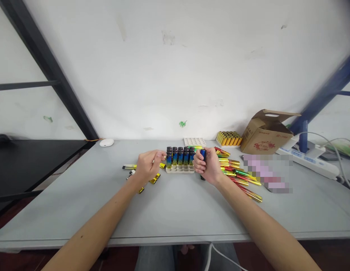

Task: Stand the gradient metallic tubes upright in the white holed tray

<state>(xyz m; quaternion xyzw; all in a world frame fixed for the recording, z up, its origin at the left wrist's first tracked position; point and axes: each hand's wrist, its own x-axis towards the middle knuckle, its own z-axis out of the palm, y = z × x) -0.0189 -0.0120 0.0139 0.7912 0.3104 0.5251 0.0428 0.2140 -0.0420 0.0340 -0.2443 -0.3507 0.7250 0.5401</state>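
Observation:
My right hand (pixel 211 165) is closed around a dark blue shiny cylinder (pixel 203 153), whose black end pokes out below the fist. My left hand (pixel 148 165) has its fingers curled and pressed together; anything between them is too small or hidden to make out. Between the hands stands a white tray (pixel 180 171) with rows of upright blue-and-gold cylinders (pixel 175 157) with black tops. Its front holes hold none. Beside and partly behind my left hand lie several shiny gold pieces (pixel 155 178) with dark ends. Red, gold and green foil tubes (pixel 248 177) are heaped right of my right hand.
Another white tray (pixel 194 142) sits by the wall. To its right is a tray of yellow cylinders (pixel 229 138), then an open cardboard box (pixel 266 135). A power strip (pixel 310 162) with cables lies at the right, a white case (pixel 106 142) at the left.

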